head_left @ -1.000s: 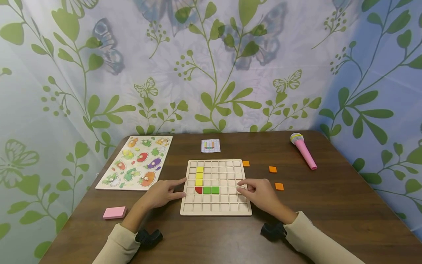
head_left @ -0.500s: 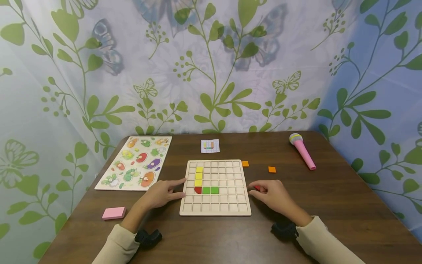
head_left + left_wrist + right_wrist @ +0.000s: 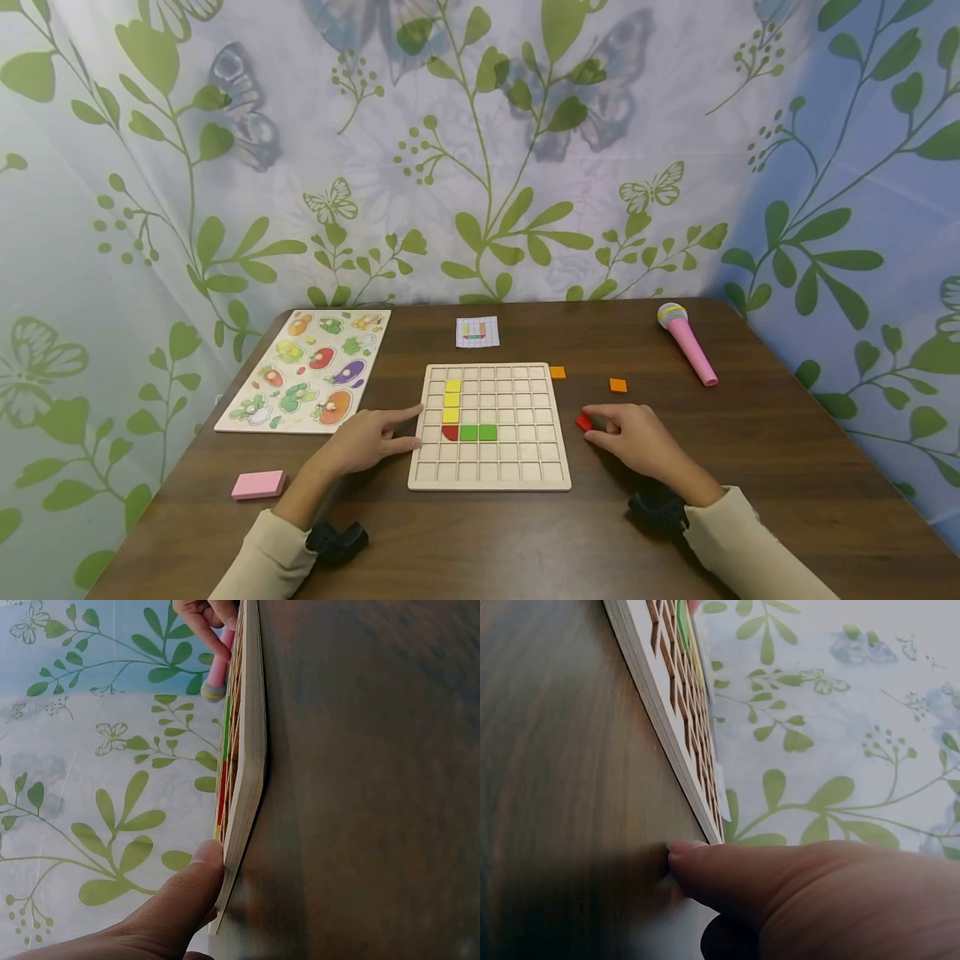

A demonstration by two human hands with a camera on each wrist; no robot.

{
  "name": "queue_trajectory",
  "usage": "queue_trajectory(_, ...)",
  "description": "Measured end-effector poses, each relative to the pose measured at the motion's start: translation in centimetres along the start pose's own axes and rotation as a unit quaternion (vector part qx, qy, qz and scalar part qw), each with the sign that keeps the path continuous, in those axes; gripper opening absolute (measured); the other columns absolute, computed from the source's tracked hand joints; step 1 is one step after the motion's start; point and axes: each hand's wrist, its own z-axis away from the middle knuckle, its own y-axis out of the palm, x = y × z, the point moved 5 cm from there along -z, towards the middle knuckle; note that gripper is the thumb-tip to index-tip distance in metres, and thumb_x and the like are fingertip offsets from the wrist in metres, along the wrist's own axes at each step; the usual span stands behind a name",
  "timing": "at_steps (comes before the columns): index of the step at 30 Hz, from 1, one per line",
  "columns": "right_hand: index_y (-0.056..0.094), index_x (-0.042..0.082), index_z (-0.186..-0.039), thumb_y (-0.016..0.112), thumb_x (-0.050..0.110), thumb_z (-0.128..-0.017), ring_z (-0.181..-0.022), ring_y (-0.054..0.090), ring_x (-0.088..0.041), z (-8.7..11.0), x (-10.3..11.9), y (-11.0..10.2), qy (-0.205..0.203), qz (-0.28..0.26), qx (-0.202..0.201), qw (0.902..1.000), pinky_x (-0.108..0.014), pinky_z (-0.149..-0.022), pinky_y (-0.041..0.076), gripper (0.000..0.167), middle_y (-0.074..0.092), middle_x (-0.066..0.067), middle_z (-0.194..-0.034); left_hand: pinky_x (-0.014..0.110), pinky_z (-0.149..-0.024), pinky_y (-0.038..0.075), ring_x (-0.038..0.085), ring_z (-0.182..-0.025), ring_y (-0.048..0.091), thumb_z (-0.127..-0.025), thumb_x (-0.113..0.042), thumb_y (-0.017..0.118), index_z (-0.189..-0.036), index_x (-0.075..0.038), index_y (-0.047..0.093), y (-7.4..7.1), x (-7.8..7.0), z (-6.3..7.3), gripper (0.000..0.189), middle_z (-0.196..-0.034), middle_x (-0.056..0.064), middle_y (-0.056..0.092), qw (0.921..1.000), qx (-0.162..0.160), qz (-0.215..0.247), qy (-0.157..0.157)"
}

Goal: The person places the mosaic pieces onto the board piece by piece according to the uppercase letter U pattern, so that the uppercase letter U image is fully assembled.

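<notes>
My left hand point(image 3: 366, 442) rests by the left edge of the wooden grid board point(image 3: 491, 475), its index finger and thumb stretched out and touching the edge. On the board sit a column of yellow tiles point(image 3: 452, 400), a rounded red tile point(image 3: 450, 432) below them and two green tiles point(image 3: 478, 432) in a row. To the right of the board, my right hand point(image 3: 630, 433) pinches another red tile point(image 3: 584, 422) between thumb and index fingertip, low over the table. In the right wrist view the thumb point(image 3: 735, 874) shows, but that tile is not clearly visible.
Two orange tiles point(image 3: 618, 386) lie right of the board. Behind it is a small pattern card point(image 3: 477, 332). A vegetable puzzle board point(image 3: 303, 371) and pink block point(image 3: 258, 485) stand left, a pink toy microphone point(image 3: 688, 343) far right. A patterned cloth hangs behind the table.
My right hand has drawn back rightward from the board's right edge, and the red tile now shows at its fingertips. A third orange tile has become hidden behind that hand. My left hand stays put.
</notes>
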Motion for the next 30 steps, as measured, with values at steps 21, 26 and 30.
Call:
queue_trajectory(21,0.073,0.010,-0.125,0.080,0.027,-0.090,-0.050,0.042,-0.012,-0.12,-0.23,0.20,0.000,-0.002,0.010,1.0000,-0.026,-0.048,0.033,0.040,0.046,0.006,-0.056,0.026,-0.051,0.028,0.008,-0.052,0.029,-0.092,-0.053,0.071,-0.151,-0.027,0.054,0.10,0.15,-0.02,0.066,-0.057,-0.008,0.036,1.0000,0.000,-0.004,-0.001)
queue_trajectory(26,0.074,0.011,-0.121,0.081,0.029,-0.089,-0.051,0.043,-0.014,-0.07,-0.18,0.20,0.013,0.008,0.004,0.9999,-0.027,-0.049,0.034,0.037,0.047,0.005,-0.058,0.026,-0.051,0.028,0.008,-0.053,0.031,-0.092,-0.052,0.072,-0.150,-0.028,0.054,0.10,0.15,0.00,0.066,-0.058,-0.007,0.037,1.0000,0.003,-0.004,-0.007)
queue_trajectory(30,0.074,0.012,-0.118,0.081,0.030,-0.089,-0.051,0.043,-0.014,-0.05,-0.01,0.23,0.014,0.020,-0.007,0.9997,-0.027,-0.049,0.034,0.035,0.047,0.005,-0.059,0.026,-0.051,0.029,0.009,-0.053,0.031,-0.092,-0.053,0.072,-0.150,-0.028,0.054,0.08,0.16,0.00,0.066,-0.058,-0.007,0.037,1.0000,0.002,-0.005,-0.005)
